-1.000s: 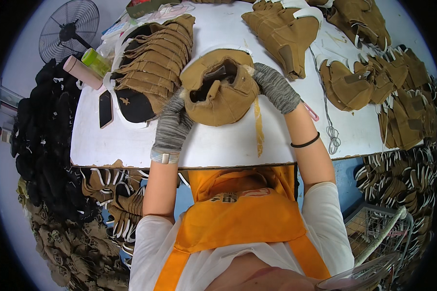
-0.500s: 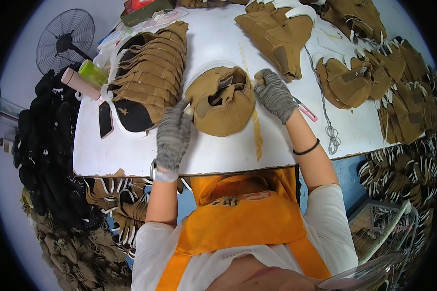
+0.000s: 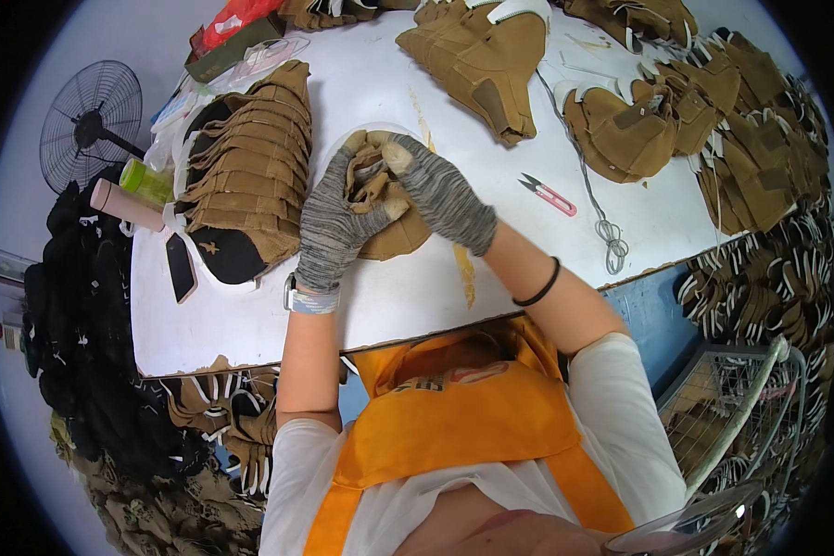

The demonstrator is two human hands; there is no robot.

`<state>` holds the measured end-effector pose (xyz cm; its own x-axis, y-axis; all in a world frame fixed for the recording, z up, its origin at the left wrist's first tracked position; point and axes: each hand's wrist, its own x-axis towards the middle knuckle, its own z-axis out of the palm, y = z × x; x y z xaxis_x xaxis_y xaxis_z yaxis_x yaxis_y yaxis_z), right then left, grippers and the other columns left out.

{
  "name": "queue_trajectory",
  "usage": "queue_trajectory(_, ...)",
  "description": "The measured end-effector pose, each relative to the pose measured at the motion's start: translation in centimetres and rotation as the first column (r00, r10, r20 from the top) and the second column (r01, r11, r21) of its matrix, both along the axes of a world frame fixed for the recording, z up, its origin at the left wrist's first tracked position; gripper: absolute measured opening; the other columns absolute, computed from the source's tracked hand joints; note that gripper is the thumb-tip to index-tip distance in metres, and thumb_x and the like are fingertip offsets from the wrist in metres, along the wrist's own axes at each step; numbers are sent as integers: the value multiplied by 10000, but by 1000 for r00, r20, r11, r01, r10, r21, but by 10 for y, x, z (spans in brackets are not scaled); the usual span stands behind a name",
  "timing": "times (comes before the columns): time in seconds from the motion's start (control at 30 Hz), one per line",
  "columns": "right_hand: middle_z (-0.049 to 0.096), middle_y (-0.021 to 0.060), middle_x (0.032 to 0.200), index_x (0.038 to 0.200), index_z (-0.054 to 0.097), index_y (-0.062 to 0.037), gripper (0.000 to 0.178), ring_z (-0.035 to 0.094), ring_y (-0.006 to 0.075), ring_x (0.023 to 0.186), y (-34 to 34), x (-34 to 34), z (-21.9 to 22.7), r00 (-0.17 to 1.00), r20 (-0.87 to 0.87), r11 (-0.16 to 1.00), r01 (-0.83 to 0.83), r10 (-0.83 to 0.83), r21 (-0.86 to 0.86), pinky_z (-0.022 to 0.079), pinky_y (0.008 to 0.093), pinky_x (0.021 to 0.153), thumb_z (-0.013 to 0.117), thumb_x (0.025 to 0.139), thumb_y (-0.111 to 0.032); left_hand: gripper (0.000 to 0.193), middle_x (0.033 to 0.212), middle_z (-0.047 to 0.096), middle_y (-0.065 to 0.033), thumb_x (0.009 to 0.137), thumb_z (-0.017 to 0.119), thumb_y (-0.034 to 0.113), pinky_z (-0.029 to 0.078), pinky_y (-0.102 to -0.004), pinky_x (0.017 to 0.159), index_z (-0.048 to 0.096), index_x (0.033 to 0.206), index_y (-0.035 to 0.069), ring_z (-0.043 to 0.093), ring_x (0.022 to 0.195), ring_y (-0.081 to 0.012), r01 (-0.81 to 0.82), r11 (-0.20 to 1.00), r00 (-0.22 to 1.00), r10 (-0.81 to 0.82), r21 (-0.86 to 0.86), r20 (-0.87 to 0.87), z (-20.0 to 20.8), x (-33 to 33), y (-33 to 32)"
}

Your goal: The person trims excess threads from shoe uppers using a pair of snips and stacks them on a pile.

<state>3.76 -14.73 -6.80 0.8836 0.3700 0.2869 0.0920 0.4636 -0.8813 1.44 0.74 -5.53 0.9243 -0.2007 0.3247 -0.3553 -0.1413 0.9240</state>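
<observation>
Tan piece: a soft tan fabric piece [image 3: 385,199], shaped like a shoe upper, sits near the middle of the white counter [image 3: 380,306], bunched up between both hands.
Fan: a black floor fan [image 3: 91,120] stands off the counter's far left edge.
Dark heap: black material [image 3: 65,306] is piled beside the counter on the left.
Bottle and tube: a green bottle [image 3: 145,179] and a pink tube [image 3: 125,204] lie at the left rim, with a dark phone [image 3: 179,267] just below them.
Stack: a fanned stack of tan pieces [image 3: 250,176] lies left of the hands, its lowest one dark.
Left hand: the left hand [image 3: 334,227], in a grey knit glove with a wrist band, is closed around the piece's left side, fingers curled over the top.
Right hand: the right hand [image 3: 435,199], also gloved, pinches the piece's upper right edge, fingertips pressed into the folds.
Handling: the piece looks light and limp, likely to crumple rather than hold shape; stitched edges and the thicker rim seem the firmest places to grip, and the gloves should keep it from slipping.
Snips: small red-handled snips [image 3: 549,195] lie right of the hands.
Cord: a thin cord [image 3: 602,222] trails nearby.
Right piles: more tan uppers [image 3: 621,130] crowd the far right.
</observation>
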Motion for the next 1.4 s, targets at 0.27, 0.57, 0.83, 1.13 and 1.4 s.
queue_trajectory(0.27, 517, 191, 1303, 1356, 435, -50, 631, 496, 347, 1201, -137, 44, 12, 714, 661, -235, 618, -231, -750, 376, 377, 1056, 684, 806, -232, 599, 1122, 643, -150, 735, 817, 259, 520, -328, 881, 564, 1204, -14, 640, 1004, -228, -221, 971, 940, 186, 93, 287, -22, 0, 5)
queue_trajectory(0.57, 484, 158, 1341, 1359, 449, -104, 540, 474, 306, 1224, -141, 48, -4, 629, 776, -288, 752, 45, -593, 362, 400, 1042, 579, 867, -285, 632, 1076, 654, -157, 709, 837, 296, 531, -325, 857, 563, 1178, -26, 650, 975, -224, -272, 958, 923, 234, 88, 304, -28, -2, 13)
queue_trajectory(0.83, 657, 153, 929, 984, 658, -77, 210, 617, 331, 867, -166, 63, 44, 103, 937, -208, 962, -334, -180, 487, 411, 812, 516, 912, -215, 666, 1094, 649, -141, 677, 858, 274, 525, -311, 866, 558, 1196, -17, 640, 982, -208, -223, 974, 945, 205, 40, 256, -28, 0, 13)
queue_trajectory(1.13, 686, 109, 1000, 1083, 655, -19, 235, 637, 216, 914, -194, -16, 80, 42, 773, -54, 994, -633, -98, 485, 321, 857, 568, 923, -167, 754, 1150, 615, -138, 665, 842, 383, 440, -391, 984, 528, 1248, 22, 568, 1113, -265, -288, 952, 890, 225, 106, 397, -10, -7, 9)
queue_trajectory(1.4, 694, 70, 1013, 1094, 670, -50, 242, 635, 155, 921, -187, -86, 81, 131, 674, 56, 990, -727, -132, 494, 288, 844, 544, 959, -207, 438, 1087, 642, -44, 792, 734, 284, 452, -366, 916, 608, 1165, 92, 598, 987, -241, -362, 902, 669, 76, 235, 739, 32, -42, -44)
